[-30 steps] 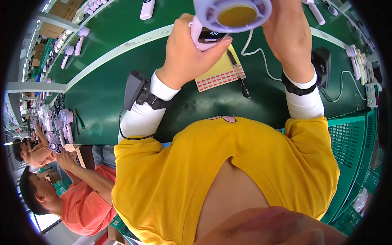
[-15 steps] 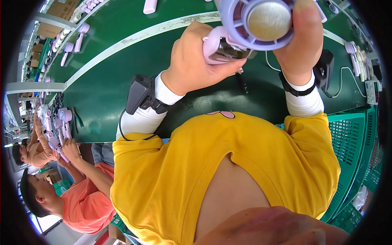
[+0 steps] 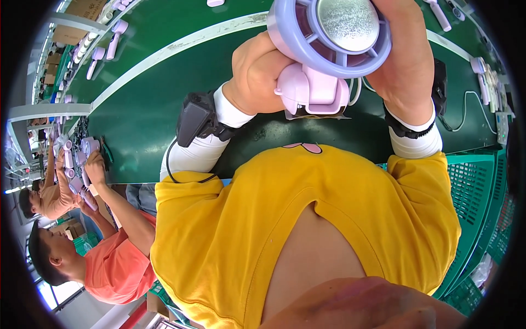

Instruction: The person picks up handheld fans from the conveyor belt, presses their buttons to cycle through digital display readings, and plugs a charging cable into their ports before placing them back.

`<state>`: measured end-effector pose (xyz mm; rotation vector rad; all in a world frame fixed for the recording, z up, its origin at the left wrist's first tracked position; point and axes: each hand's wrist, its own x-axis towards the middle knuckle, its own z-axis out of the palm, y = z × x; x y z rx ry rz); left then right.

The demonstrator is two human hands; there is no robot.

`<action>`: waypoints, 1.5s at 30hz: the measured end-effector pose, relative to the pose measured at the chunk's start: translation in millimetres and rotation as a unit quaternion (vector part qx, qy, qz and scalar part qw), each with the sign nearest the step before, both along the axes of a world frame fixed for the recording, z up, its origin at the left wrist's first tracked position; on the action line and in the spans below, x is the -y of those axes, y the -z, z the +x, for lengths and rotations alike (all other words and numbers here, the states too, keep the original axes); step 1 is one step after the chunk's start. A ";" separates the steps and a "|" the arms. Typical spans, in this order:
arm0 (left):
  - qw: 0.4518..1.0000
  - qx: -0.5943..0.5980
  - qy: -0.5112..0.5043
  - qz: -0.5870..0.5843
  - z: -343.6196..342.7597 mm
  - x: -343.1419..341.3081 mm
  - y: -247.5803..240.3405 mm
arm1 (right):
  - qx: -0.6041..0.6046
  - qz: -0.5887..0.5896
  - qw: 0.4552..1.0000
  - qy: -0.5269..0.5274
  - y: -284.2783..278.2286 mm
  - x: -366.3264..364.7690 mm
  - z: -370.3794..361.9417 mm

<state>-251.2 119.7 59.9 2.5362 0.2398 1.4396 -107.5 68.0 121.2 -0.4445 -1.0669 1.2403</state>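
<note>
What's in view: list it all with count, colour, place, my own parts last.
Handheld fan: one, lilac and pink, top centre
Other fans: several, lilac, left and right
Bench: one, green, centre
Crates: at least two, green, right
Cardboard boxes: several, brown, upper left
Co-workers: at least two, in orange tones, left
Cable: count unclear, white, right of centre
Shirt: one, yellow, on you
Wrist devices: two, black, one per wrist
Left hand: one, white-sleeved, fan's left side
Right hand: one, white-sleeved, fan's right side

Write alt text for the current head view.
A person's left hand and right hand hold a lilac fan-like device, round head facing the camera, above a green workbench. At left, a co-worker in coral; at right, green crates.
</note>
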 end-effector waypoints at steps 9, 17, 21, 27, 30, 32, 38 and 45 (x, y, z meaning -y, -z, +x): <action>0.999 0.036 0.025 -0.023 7.7 0.1 -1.6 | 0.026 -0.115 0.983 0.142 -10.2 19.2 -5.7; 0.980 0.016 0.013 -0.199 16.8 19.6 -3.9 | 0.164 0.121 0.949 0.239 -5.0 -2.3 22.8; 0.936 -0.092 0.052 -0.335 12.9 20.0 -15.3 | 0.253 0.095 0.887 0.375 -7.5 1.6 16.9; 0.873 -0.027 0.163 -0.458 16.9 23.6 -14.5 | 0.243 0.023 0.903 0.355 -17.8 0.7 22.4; 0.789 0.016 0.210 -0.577 17.7 30.9 -15.0 | 0.239 0.004 0.894 0.379 -20.2 3.2 23.6; 0.836 0.025 0.169 -0.521 12.5 27.0 2.6 | 0.236 0.040 0.901 0.363 -13.8 -1.3 18.7; 0.848 0.026 0.257 -0.462 16.6 30.9 -4.2 | 0.271 0.100 0.896 0.337 -18.5 14.4 27.2; 0.748 0.028 0.310 -0.586 8.5 33.3 -20.9 | 0.011 0.366 0.927 0.077 10.6 -35.3 28.4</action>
